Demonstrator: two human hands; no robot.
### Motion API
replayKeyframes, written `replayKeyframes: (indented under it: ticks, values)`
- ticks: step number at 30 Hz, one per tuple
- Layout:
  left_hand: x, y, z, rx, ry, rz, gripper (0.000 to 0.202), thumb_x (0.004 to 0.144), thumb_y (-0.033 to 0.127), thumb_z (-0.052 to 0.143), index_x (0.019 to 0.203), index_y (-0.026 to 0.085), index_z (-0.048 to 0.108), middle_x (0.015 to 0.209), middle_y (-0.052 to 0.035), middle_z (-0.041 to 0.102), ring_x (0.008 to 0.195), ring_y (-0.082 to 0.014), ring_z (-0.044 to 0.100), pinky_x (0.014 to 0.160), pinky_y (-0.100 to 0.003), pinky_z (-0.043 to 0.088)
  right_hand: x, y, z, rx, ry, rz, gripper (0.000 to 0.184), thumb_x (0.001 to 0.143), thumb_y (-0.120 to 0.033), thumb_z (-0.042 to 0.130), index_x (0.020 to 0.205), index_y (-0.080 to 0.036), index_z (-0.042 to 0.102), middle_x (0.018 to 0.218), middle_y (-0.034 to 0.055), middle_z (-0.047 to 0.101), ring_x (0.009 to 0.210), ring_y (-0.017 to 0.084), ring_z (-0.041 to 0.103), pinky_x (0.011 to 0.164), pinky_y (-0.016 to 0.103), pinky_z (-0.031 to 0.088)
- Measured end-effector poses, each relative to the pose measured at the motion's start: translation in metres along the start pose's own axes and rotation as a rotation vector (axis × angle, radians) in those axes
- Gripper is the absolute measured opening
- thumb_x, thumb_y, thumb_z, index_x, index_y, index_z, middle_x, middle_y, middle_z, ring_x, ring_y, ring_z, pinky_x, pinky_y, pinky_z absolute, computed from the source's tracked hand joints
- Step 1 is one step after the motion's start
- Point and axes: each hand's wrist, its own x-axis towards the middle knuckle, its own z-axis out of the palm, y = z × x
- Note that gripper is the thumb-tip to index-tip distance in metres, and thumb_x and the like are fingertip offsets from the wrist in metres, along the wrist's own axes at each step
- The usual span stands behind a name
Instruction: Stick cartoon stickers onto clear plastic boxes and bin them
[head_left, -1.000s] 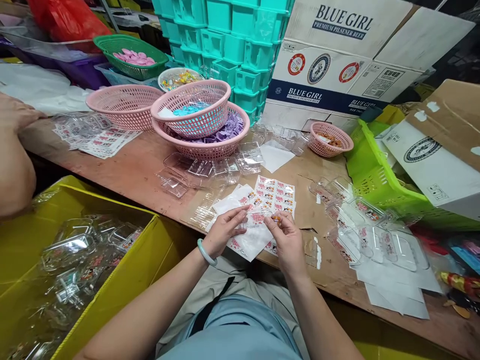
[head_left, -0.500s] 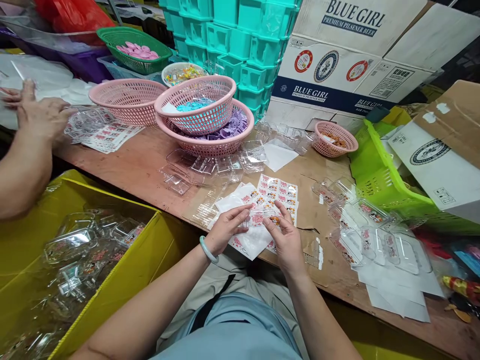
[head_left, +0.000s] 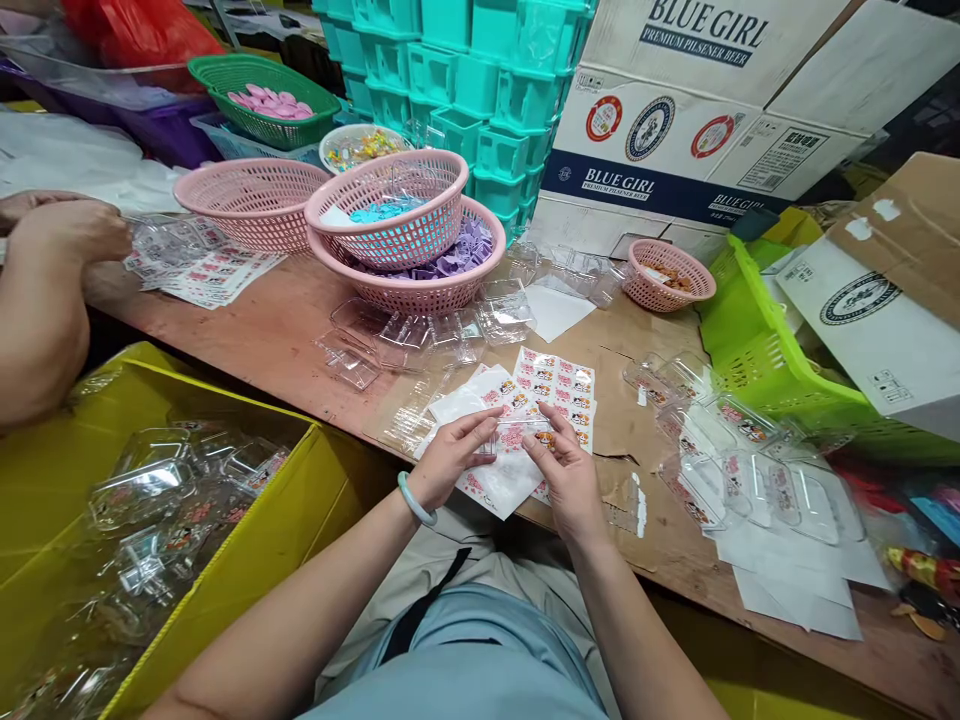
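Note:
Over the sheets of stickers (head_left: 559, 378) at the table's front edge, my two hands hold a small clear plastic case (head_left: 511, 437) between them. My left hand (head_left: 454, 455), with a pale bangle at its wrist, pinches the case's left end. At its right end my right hand (head_left: 564, 462) has thumb and forefinger on the case, close to a pink and orange cat print. Whether that print is on the case or on a sheet beneath, I cannot tell. White backing paper (head_left: 506, 484) lies under the hands.
Stickered clear cases (head_left: 750, 480) rest on white paper at right. More fill a yellow bin (head_left: 300, 470) at left. Pink baskets (head_left: 409, 290) hold purple and blue pieces. Behind stand teal crates (head_left: 480, 130), a beer carton (head_left: 637, 190) and a green basket (head_left: 787, 350). Another person's hand (head_left: 71, 230) works at far left.
The fingers of my right hand have shifted slightly left along the case. My left hand keeps its grip. The other person's hands have drawn together into a closed shape at far left.

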Motion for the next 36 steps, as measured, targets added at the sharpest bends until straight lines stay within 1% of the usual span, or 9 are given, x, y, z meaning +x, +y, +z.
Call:
replayKeyframes:
  ticks: [13, 19, 21, 24, 26, 28, 30, 33, 36]
  values:
    - [-0.002, 0.002, 0.003, 0.045, -0.010, 0.001, 0.052, 0.075, 0.045, 0.072, 0.120, 0.022, 0.064, 0.129, -0.0098, 0.058, 0.115, -0.0239, 0.053, 0.086, -0.033, 0.050, -0.001, -0.003, 0.003, -0.143, 0.044, -0.077, 0.022, 0.080, -0.043, 0.067, 0.080, -0.021, 0.071, 0.137, 0.0085, 0.052, 0.128, 0.026, 0.045, 0.110, 0.044, 0.030]
    - [-0.002, 0.004, 0.011, 0.161, 0.038, 0.026, 0.057, 0.069, 0.043, 0.077, 0.118, 0.017, 0.061, 0.107, -0.0087, 0.066, 0.096, -0.0183, 0.060, 0.077, -0.027, 0.049, -0.012, -0.010, 0.009, -0.492, 0.184, -0.395, 0.013, 0.084, -0.033, 0.062, 0.077, -0.023, 0.062, 0.116, 0.0116, 0.056, 0.118, 0.027, 0.049, 0.105, 0.047, 0.036]
    - [-0.001, 0.003, 0.012, 0.176, 0.057, 0.045, 0.057, 0.068, 0.043, 0.077, 0.116, 0.017, 0.061, 0.104, -0.0081, 0.066, 0.093, -0.0172, 0.060, 0.077, -0.027, 0.049, -0.012, -0.006, 0.006, -0.532, 0.213, -0.440, 0.011, 0.085, -0.032, 0.061, 0.078, -0.024, 0.059, 0.106, 0.0114, 0.055, 0.113, 0.027, 0.051, 0.102, 0.047, 0.039]
    - [-0.001, 0.002, 0.012, 0.186, 0.073, 0.031, 0.056, 0.069, 0.045, 0.076, 0.116, 0.018, 0.061, 0.101, -0.0062, 0.066, 0.090, -0.0160, 0.061, 0.076, -0.027, 0.050, -0.007, 0.004, -0.003, -0.395, 0.303, -0.309, 0.017, 0.085, -0.038, 0.061, 0.091, -0.024, 0.054, 0.107, 0.0104, 0.053, 0.108, 0.025, 0.053, 0.091, 0.044, 0.049]
    - [-0.002, 0.002, 0.013, 0.199, 0.067, 0.031, 0.057, 0.069, 0.045, 0.076, 0.117, 0.018, 0.061, 0.102, -0.0068, 0.067, 0.090, -0.0169, 0.062, 0.077, -0.028, 0.051, -0.004, 0.008, -0.007, -0.217, 0.320, -0.161, 0.037, 0.083, -0.044, 0.061, 0.112, -0.025, 0.047, 0.121, 0.0116, 0.050, 0.110, 0.023, 0.054, 0.085, 0.039, 0.053]
    - [-0.004, 0.003, 0.016, 0.219, 0.045, 0.069, 0.057, 0.070, 0.044, 0.075, 0.118, 0.017, 0.061, 0.111, -0.0097, 0.066, 0.095, -0.0194, 0.062, 0.082, -0.031, 0.051, -0.002, 0.010, -0.007, -0.086, 0.253, -0.044, 0.064, 0.077, -0.047, 0.068, 0.129, -0.027, 0.037, 0.134, 0.0133, 0.045, 0.114, 0.024, 0.054, 0.085, 0.037, 0.053]
    - [-0.006, 0.005, 0.022, 0.251, 0.027, 0.110, 0.057, 0.070, 0.043, 0.076, 0.118, 0.017, 0.062, 0.122, -0.0120, 0.063, 0.101, -0.0227, 0.061, 0.087, -0.034, 0.051, -0.001, 0.008, -0.008, -0.034, 0.160, 0.009, 0.076, 0.071, -0.047, 0.074, 0.134, -0.027, 0.038, 0.135, 0.0124, 0.048, 0.117, 0.025, 0.054, 0.091, 0.037, 0.051]
    - [-0.006, 0.010, 0.031, 0.304, -0.009, 0.123, 0.052, 0.069, 0.041, 0.077, 0.113, 0.018, 0.066, 0.127, -0.0109, 0.061, 0.109, -0.0266, 0.060, 0.092, -0.038, 0.050, -0.004, 0.002, -0.024, 0.026, 0.023, 0.040, 0.060, 0.079, -0.050, 0.065, 0.132, -0.027, 0.048, 0.120, 0.0077, 0.060, 0.105, 0.022, 0.060, 0.091, 0.036, 0.050]
    - [0.000, 0.009, 0.043, 0.338, -0.141, 0.149, 0.047, 0.070, 0.038, 0.077, 0.113, 0.021, 0.067, 0.127, -0.0091, 0.063, 0.115, -0.0272, 0.057, 0.098, -0.039, 0.048, -0.016, -0.007, -0.058, 0.008, -0.119, 0.009, 0.050, 0.082, -0.046, 0.062, 0.129, -0.029, 0.054, 0.117, 0.0047, 0.061, 0.102, 0.020, 0.060, 0.091, 0.035, 0.049]
